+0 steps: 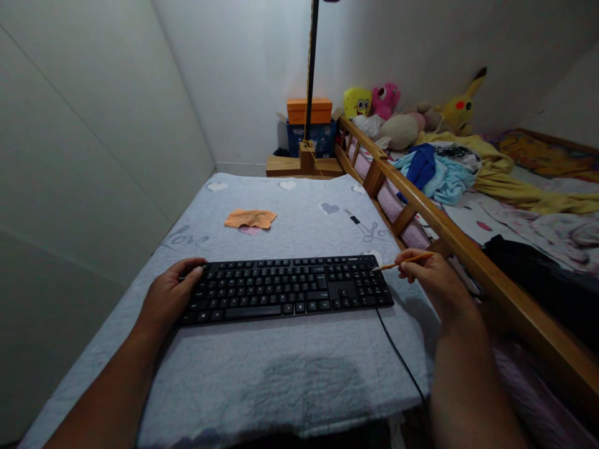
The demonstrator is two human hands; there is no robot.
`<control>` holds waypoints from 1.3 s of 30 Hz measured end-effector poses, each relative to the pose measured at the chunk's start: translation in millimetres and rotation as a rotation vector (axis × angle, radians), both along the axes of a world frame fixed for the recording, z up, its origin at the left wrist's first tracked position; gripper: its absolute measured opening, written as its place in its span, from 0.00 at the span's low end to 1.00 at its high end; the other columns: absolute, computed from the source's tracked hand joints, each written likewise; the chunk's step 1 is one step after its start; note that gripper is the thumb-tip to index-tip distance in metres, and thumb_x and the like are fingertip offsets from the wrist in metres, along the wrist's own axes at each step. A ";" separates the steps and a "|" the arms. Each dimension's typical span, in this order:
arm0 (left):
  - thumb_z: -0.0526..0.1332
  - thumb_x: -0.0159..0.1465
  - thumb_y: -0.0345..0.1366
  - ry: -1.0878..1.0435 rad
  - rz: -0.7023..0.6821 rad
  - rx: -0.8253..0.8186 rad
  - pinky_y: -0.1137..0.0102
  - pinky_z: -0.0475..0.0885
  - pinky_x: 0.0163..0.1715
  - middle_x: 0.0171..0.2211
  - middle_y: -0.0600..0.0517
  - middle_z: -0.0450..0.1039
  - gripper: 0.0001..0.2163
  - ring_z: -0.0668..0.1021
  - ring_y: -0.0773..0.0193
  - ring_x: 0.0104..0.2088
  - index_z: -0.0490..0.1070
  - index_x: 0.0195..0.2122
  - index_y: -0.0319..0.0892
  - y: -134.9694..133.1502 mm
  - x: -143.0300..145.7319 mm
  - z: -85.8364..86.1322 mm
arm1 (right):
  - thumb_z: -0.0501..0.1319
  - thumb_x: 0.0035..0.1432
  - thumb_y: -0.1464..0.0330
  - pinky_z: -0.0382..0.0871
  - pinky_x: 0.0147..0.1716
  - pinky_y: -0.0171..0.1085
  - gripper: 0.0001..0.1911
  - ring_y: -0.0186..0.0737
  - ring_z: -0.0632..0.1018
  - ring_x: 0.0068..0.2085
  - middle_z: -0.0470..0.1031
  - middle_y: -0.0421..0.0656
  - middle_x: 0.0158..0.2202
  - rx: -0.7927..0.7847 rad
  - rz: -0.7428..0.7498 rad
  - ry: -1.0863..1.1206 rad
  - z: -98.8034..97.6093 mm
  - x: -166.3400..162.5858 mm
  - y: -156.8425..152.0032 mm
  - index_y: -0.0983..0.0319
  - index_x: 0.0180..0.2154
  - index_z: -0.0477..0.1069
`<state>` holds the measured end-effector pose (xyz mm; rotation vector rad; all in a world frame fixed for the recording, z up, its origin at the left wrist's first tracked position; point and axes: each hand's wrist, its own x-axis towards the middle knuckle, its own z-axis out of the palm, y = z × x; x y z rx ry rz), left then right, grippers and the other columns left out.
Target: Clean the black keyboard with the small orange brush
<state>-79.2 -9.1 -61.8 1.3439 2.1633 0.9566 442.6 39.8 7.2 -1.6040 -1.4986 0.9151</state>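
A black keyboard lies flat on the cloth-covered table. My left hand grips its left end, with the thumb on top near the corner. In my right hand is a thin paintbrush with an orange handle, pinched between the fingers. Its pale tip points left and meets the number keys at the upper right; whether it presses on them I cannot tell. Beyond the keyboard lie a crumpled orange cloth and, to the right, a wire tool with a black grip, which looks like a keycap puller.
The keyboard's cable runs over the table's near right edge. A wooden rail borders the right side, with a bed of clothes and plush toys behind it. At the back stand a black pole and an orange box.
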 end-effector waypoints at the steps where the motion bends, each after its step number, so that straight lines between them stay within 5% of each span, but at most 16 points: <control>1: 0.59 0.59 0.53 0.001 0.000 -0.002 0.63 0.73 0.48 0.45 0.48 0.82 0.25 0.80 0.52 0.45 0.79 0.51 0.44 0.0 0.0 0.0 | 0.63 0.46 0.66 0.63 0.25 0.35 0.08 0.37 0.72 0.26 0.75 0.40 0.22 0.009 -0.024 -0.026 1.8 1.5 -1.5 0.61 0.30 0.79; 5: 0.58 0.59 0.53 0.009 0.003 0.001 0.63 0.72 0.48 0.45 0.48 0.81 0.25 0.80 0.52 0.45 0.79 0.51 0.44 0.8 -0.6 -1.5 | 0.64 0.47 0.68 0.62 0.24 0.35 0.06 0.37 0.72 0.25 0.74 0.40 0.22 0.074 -0.112 -0.033 8.9 4.5 -6.3 0.60 0.30 0.78; 9: 0.59 0.59 0.54 -0.001 0.010 -0.013 0.63 0.72 0.47 0.44 0.48 0.81 0.26 0.80 0.52 0.45 0.79 0.51 0.44 1.3 -2.2 -3.8 | 0.65 0.52 0.65 0.64 0.24 0.35 0.05 0.37 0.73 0.25 0.74 0.40 0.23 0.155 0.040 0.190 11.6 -6.7 -9.0 0.60 0.29 0.76; 13: 0.59 0.59 0.54 -0.015 0.013 -0.014 0.61 0.71 0.48 0.45 0.48 0.80 0.26 0.80 0.51 0.46 0.78 0.52 0.45 0.8 -3.1 -4.4 | 0.69 0.55 0.59 0.64 0.22 0.34 0.12 0.36 0.73 0.24 0.74 0.41 0.23 0.038 0.214 0.287 8.5 -26.8 -8.8 0.61 0.31 0.77; 17: 0.59 0.59 0.54 -0.019 0.013 -0.021 0.61 0.71 0.49 0.46 0.47 0.80 0.26 0.79 0.50 0.47 0.78 0.51 0.44 0.7 -1.1 -2.0 | 0.70 0.54 0.54 0.64 0.21 0.33 0.17 0.35 0.74 0.23 0.74 0.40 0.23 -0.032 0.225 0.306 1.4 -37.3 -6.4 0.62 0.32 0.78; 27: 0.58 0.57 0.53 0.005 0.012 -0.014 0.59 0.71 0.53 0.47 0.46 0.81 0.26 0.79 0.50 0.48 0.79 0.51 0.43 0.6 2.0 2.2 | 0.69 0.53 0.53 0.64 0.22 0.34 0.18 0.35 0.73 0.23 0.73 0.40 0.23 -0.082 0.191 0.169 -11.8 -29.3 -0.1 0.62 0.29 0.75; 39: 0.58 0.59 0.52 0.046 0.008 -0.019 0.60 0.73 0.50 0.45 0.46 0.82 0.25 0.81 0.50 0.46 0.79 0.50 0.43 0.7 2.8 3.9 | 0.63 0.57 0.55 0.65 0.23 0.36 0.17 0.38 0.75 0.23 0.75 0.42 0.21 0.065 0.036 -0.194 8.1 -11.2 -9.8 0.61 0.28 0.77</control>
